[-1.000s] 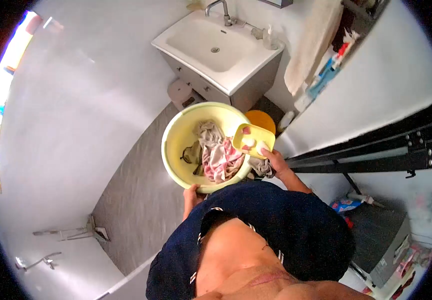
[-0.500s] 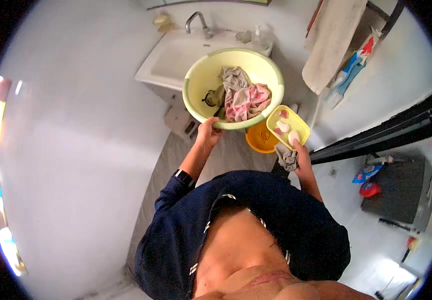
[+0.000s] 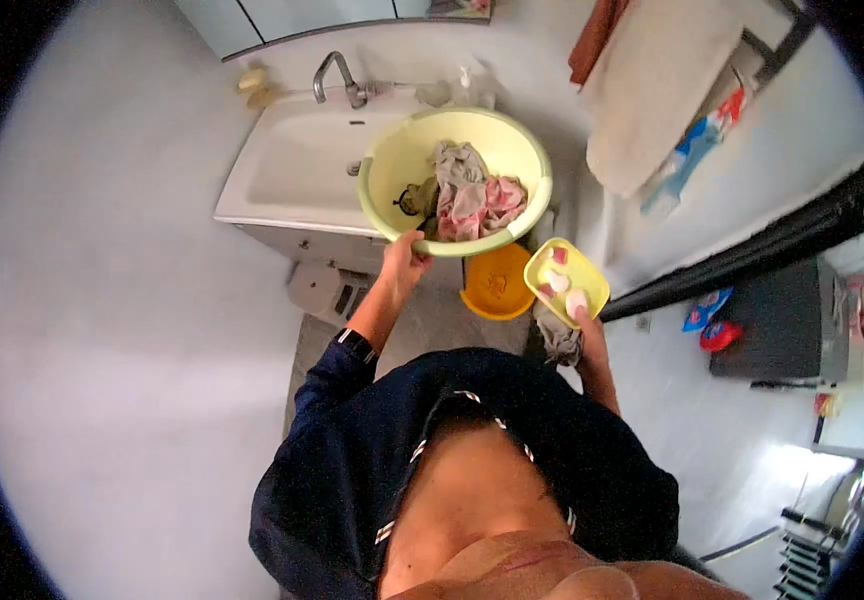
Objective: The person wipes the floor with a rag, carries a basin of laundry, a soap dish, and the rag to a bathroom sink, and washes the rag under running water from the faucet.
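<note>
My left hand [image 3: 407, 258] grips the near rim of a large pale yellow basin [image 3: 387, 160], thumb over the edge. Inside the basin lie crumpled clothes [image 3: 467, 195], grey and pink, with a dark olive piece at the left. The basin is held out in front of me, overlapping the right end of the sink. In my right hand [image 3: 592, 340] is a small yellow soap dish [image 3: 592, 275], with several white and reddish soap pieces in it. A wrinkled grey cloth [image 3: 557, 338] hangs below the dish, against the same hand; how it is held is hidden.
A white sink [image 3: 292, 150] with a metal faucet [image 3: 340, 80] stands against the back wall. Below are an orange basin [image 3: 497, 285] and a white stool [image 3: 317, 290]. A pale towel [image 3: 657, 90] hangs at the right, near a black door frame [image 3: 752, 250].
The view has shifted, showing more of the sink and the cabinet above it. Basin and soap dish stay in my hands. The orange basin below shows more fully.
</note>
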Action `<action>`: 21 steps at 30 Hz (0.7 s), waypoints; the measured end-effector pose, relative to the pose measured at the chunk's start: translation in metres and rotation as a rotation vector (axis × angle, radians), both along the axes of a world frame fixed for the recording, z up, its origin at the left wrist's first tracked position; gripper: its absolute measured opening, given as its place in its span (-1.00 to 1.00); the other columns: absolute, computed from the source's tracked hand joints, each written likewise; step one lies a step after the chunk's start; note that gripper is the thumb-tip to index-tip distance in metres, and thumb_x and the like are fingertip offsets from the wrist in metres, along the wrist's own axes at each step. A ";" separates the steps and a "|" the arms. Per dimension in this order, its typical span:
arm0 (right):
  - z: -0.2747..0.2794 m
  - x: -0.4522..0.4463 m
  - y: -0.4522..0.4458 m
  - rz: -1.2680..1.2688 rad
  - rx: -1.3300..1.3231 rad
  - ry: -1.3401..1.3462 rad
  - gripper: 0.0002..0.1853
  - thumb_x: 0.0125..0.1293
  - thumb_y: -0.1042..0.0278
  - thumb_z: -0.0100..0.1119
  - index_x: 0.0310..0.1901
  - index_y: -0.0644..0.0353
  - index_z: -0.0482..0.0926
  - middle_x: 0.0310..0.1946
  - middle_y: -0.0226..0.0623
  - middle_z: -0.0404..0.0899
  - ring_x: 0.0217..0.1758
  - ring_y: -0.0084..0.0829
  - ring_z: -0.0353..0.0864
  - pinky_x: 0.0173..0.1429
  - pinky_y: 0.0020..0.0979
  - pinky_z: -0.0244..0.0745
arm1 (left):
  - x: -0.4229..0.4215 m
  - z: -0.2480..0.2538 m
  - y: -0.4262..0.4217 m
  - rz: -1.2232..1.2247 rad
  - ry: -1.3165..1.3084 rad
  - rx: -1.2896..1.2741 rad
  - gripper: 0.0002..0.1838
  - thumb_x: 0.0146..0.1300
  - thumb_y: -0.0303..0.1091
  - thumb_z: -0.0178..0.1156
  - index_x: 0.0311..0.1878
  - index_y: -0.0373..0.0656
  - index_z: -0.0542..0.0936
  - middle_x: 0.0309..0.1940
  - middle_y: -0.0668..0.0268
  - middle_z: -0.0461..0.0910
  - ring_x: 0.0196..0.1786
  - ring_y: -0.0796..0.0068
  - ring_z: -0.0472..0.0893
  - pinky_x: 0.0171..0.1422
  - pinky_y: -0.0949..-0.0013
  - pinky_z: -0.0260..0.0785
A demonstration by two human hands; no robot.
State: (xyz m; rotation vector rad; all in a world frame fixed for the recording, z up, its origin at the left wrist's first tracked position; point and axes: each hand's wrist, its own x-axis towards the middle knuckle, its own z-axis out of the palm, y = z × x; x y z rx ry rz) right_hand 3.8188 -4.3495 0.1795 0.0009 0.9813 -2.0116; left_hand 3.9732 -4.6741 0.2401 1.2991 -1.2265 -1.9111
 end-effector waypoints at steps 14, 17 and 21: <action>0.045 -0.001 -0.089 0.248 0.117 0.166 -0.48 0.29 0.28 0.10 0.22 0.34 0.30 0.03 -0.12 0.51 0.00 -0.33 0.58 0.06 -0.33 0.51 | 0.027 -0.004 -0.025 -0.209 0.303 0.443 -0.37 0.30 0.08 0.08 0.21 -0.24 0.28 0.01 0.02 0.46 0.01 0.13 0.54 -0.04 0.06 0.52; 0.069 0.017 -0.114 0.264 0.104 0.174 -0.48 0.26 0.23 0.15 0.19 0.30 0.36 0.02 -0.24 0.52 0.02 -0.41 0.53 0.12 -0.37 0.42 | 0.051 -0.003 -0.058 -0.312 0.223 0.423 -0.31 0.29 0.09 0.10 0.27 -0.25 0.25 0.10 0.00 0.41 0.08 0.14 0.51 0.01 0.04 0.48; 0.091 0.046 -0.151 0.258 0.116 0.294 -0.50 0.22 0.19 0.20 0.14 0.28 0.43 -0.01 -0.31 0.54 0.00 -0.48 0.51 0.13 -0.40 0.39 | 0.085 0.018 -0.101 -0.393 -0.078 0.066 -0.32 0.27 0.06 0.13 0.26 -0.27 0.27 0.13 0.05 0.42 0.06 0.21 0.51 -0.01 0.10 0.46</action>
